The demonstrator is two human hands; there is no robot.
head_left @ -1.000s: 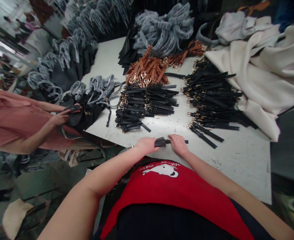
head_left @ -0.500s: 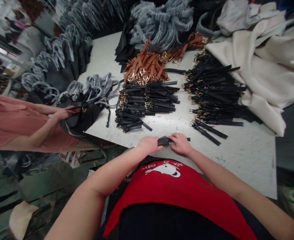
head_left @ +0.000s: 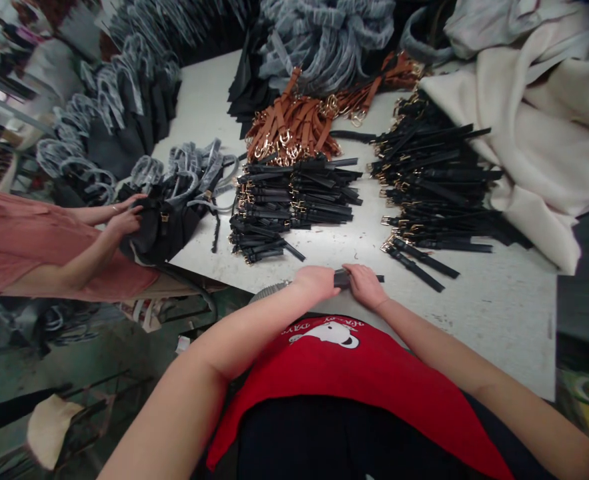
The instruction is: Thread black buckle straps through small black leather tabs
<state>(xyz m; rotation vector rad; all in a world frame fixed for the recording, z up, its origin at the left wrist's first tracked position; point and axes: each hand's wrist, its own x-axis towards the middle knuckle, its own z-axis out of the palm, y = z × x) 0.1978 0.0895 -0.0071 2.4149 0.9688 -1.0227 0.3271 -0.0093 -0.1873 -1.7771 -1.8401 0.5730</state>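
At the near edge of the table, a short black leather strap (head_left: 343, 279) lies between my two hands. My left hand (head_left: 317, 283) is closed on its left part and hides that end. My right hand (head_left: 365, 285) has its fingers bent over the strap just beside it, and the strap's tip sticks out to the right past them. Beyond my hands lie rows of black straps with gold buckles (head_left: 294, 200). Another pile of black buckled straps (head_left: 434, 180) lies to the right, with a couple set apart in front.
Brown straps with gold clasps (head_left: 294, 127) lie behind the black rows, below wrapped grey handles (head_left: 329, 47). Cream material (head_left: 519, 147) covers the back right of the white table (head_left: 499, 320). On the left, a co-worker in a pink top (head_left: 39, 247) handles a black bag (head_left: 161, 230).
My left hand has moved right along the strap, closer to my right hand, covering more of it. The co-worker's hands have shifted on the black bag.
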